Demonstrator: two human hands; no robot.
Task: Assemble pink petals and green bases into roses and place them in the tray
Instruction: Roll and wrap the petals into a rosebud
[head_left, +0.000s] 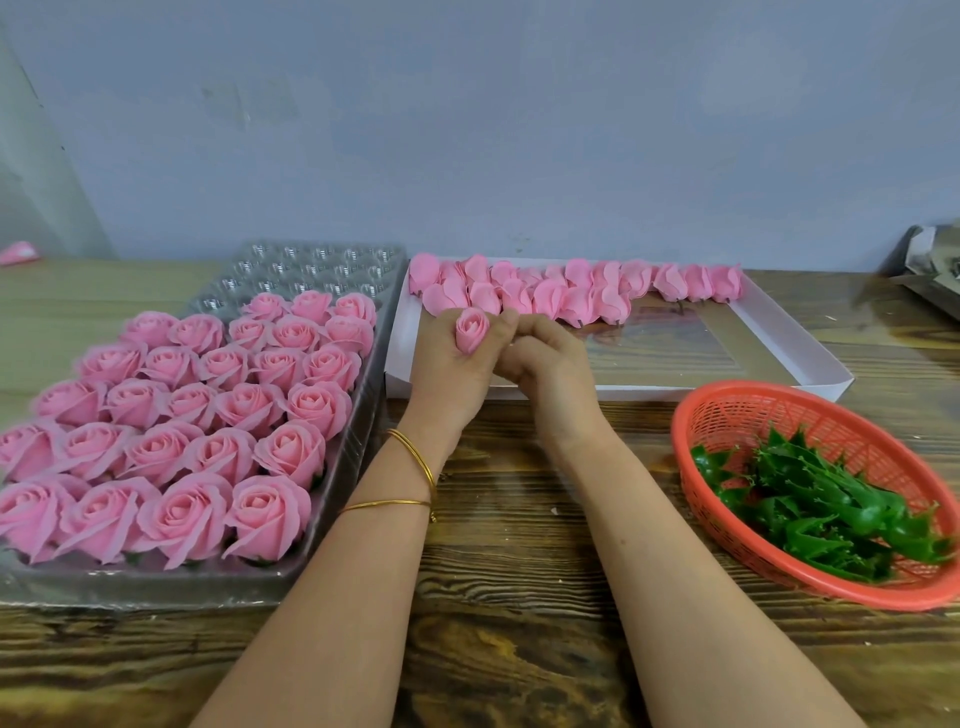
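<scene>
**Pink bud (471, 328) gripped in my left hand (452, 371)**

Nearest, my forearms reach out over the wooden surface (509, 571), two gold bangles (415, 467) on the left wrist. At left, the clear tray (363, 410) holds rows of finished roses (182, 431). At right, the red basket (680, 441) holds green bases (810, 499). Farther out, my left hand holds the bud upright. My right hand (550, 366) is curled, fingertips meeting the left's beside the bud; I cannot tell whether it holds anything. Beyond, pink petal heads (571, 293) line the white box (675, 393).
</scene>
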